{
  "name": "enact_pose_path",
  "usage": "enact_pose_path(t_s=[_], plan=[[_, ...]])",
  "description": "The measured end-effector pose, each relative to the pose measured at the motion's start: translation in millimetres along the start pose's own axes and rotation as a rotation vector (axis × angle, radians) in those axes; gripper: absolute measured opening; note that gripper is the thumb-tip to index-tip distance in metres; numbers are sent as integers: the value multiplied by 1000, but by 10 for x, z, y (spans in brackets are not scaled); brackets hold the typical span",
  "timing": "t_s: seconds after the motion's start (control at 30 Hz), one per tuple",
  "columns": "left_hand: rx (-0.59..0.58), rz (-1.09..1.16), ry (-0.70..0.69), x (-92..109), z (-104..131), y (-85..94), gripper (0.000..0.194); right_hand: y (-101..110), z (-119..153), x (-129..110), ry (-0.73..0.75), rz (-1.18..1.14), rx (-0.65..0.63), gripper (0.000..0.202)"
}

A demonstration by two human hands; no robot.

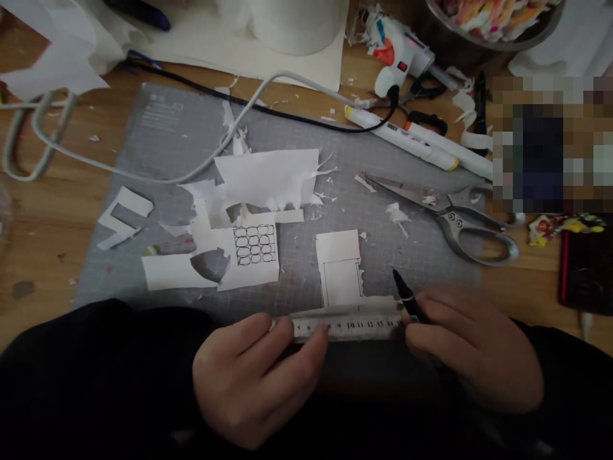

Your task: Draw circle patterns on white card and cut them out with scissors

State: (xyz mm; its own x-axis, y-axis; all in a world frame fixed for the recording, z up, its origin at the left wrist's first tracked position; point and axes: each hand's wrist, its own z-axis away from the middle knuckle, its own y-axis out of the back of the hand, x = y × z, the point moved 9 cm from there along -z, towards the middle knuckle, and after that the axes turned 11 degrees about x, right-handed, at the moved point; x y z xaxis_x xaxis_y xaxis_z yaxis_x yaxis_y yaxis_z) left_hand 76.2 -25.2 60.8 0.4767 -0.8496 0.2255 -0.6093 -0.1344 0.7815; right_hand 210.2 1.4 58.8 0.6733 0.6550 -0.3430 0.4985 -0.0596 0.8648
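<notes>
A clear ruler with printed numbers lies level near the mat's front edge. My left hand grips its left part, with fingertips on its face. In my right hand is a black pen, its tip pointing up and left above the mat; the fingers also touch the ruler's right end. Just beyond the ruler, a white paper piece bears a thin drawn rectangle, and its lower edge meets the ruler. Left of it lies a cut paper sheet with a drawn grid of ovals.
Metal scissors rest on the grey cutting mat at right. Behind are white markers, a glue gun with a black cord, and a bowl of scraps. A white cable crosses the mat; a phone lies far right.
</notes>
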Motion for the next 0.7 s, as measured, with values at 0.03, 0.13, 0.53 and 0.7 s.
enact_pose_path(t_s=[0.03, 0.13, 0.53, 0.7], plan=[[4, 13, 1, 3, 2, -21, 21, 18, 8, 4, 9, 15, 36, 25], [12, 35, 3, -17, 3, -62, 19, -52, 58, 54, -4, 44, 40, 28], [-166, 58, -129, -46, -18, -153, 20, -314, 87, 277, -72, -110, -212, 27], [-191, 52, -138, -54, -2, -197, 20, -338, 87, 280, -48, -97, -254, 31]])
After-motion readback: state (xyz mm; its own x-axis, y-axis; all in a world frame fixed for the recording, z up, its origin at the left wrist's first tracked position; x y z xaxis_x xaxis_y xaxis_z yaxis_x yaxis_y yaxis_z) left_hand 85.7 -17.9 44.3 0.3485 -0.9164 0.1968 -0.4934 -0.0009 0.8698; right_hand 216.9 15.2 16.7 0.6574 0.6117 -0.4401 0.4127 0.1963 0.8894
